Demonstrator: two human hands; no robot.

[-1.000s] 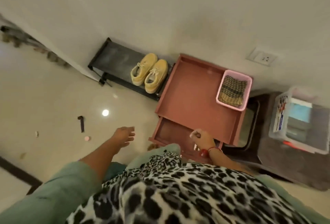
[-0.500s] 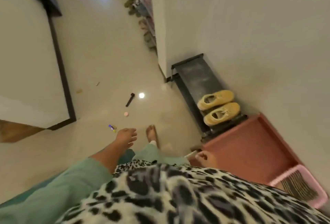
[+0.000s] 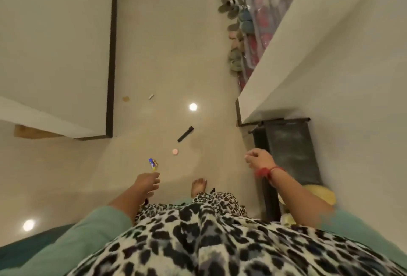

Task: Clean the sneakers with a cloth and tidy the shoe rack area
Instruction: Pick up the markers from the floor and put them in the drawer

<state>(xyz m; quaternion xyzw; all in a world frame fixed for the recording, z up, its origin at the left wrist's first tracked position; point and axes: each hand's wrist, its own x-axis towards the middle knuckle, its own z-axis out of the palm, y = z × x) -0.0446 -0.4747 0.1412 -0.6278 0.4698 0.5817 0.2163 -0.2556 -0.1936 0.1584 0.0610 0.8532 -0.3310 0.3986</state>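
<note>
My left hand (image 3: 147, 184) hangs low over the floor with its fingers apart and nothing in it. Raised beside the low black shoe rack (image 3: 290, 143), my right hand (image 3: 259, 159) is curled into a fist, a red thread on its wrist; I see nothing held in it. The yellow sneakers (image 3: 319, 192) sit on the rack's near end, mostly hidden behind my right forearm. No cloth is in view.
Litter lies on the glossy floor: a black stick-like object (image 3: 185, 134), a pink round piece (image 3: 175, 152), a blue and yellow wrapper (image 3: 152, 163) and a small white scrap (image 3: 151, 97). Several shoes (image 3: 235, 33) line the far wall. My bare foot (image 3: 199, 186) is below.
My view has swung left, away from the pink cabinet and basket, toward the hallway floor. My right hand left the cabinet's drawer and rose beside the rack. My left hand stays low.
</note>
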